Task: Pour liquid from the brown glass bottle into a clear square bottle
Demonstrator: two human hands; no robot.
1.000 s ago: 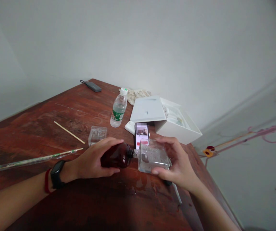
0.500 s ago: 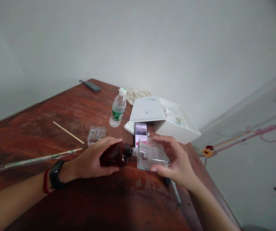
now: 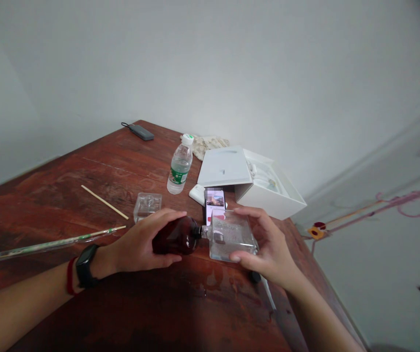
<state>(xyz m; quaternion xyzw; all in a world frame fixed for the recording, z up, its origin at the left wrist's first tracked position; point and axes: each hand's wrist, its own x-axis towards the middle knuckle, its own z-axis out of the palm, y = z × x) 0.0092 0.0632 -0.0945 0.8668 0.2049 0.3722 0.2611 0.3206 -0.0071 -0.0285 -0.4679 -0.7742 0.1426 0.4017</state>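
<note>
Over the reddish wooden table's [image 3: 122,313] near centre, the glossy dark-brown rounded bottle [image 3: 177,237] is gripped by the left hand [image 3: 135,247], the clear square bottle [image 3: 232,235] by the right hand [image 3: 274,249], neck-to-neck alignment seemingly kept.

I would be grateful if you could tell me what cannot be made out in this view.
All in the head view:
- Dark bottle: its base, hidden by the left hand.
- Clear square bottle: its right end, partly covered by the right hand.
- Green label: wording too small.
- Wrapped stick: one end, cut off by the left edge.
</note>
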